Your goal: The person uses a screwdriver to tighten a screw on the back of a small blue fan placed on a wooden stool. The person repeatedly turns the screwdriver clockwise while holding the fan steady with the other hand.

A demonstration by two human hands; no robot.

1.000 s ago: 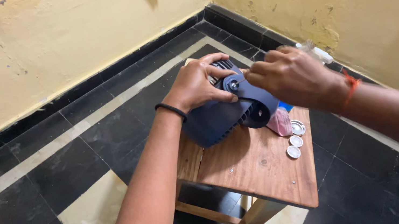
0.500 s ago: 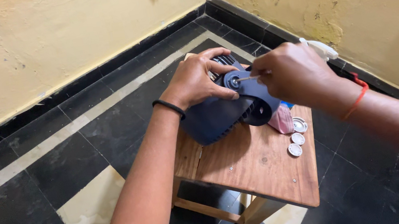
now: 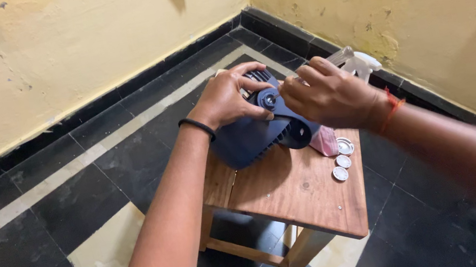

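Your left fingers (image 3: 245, 80) are curled over the far top of the dark blue housing (image 3: 252, 141), thumb and fingertips pressed against its ribbed end, so your left hand (image 3: 225, 98) has a firm grip on it. Your right fingers (image 3: 295, 87) are bunched and closed down at the round hub (image 3: 269, 100) on the housing's upper face; whether they pinch a small part there or only press on it cannot be told, since your right hand (image 3: 329, 98) hides the spot. A black band (image 3: 198, 127) circles your left wrist and a red thread (image 3: 392, 109) your right.

The housing lies on its side at the far end of a small wooden stool (image 3: 301, 197), its slotted edge facing you. Just beside it on the right, on the stool top, lie three small silver caps (image 3: 342, 161) in a loose row, with a pinkish cloth (image 3: 323, 141) touching the housing's right end. Beyond your right hand a pale spray bottle (image 3: 359, 63) stands near the corner where the yellow walls (image 3: 72, 45) meet. The floor (image 3: 44, 252) is dark tile with pale strips.
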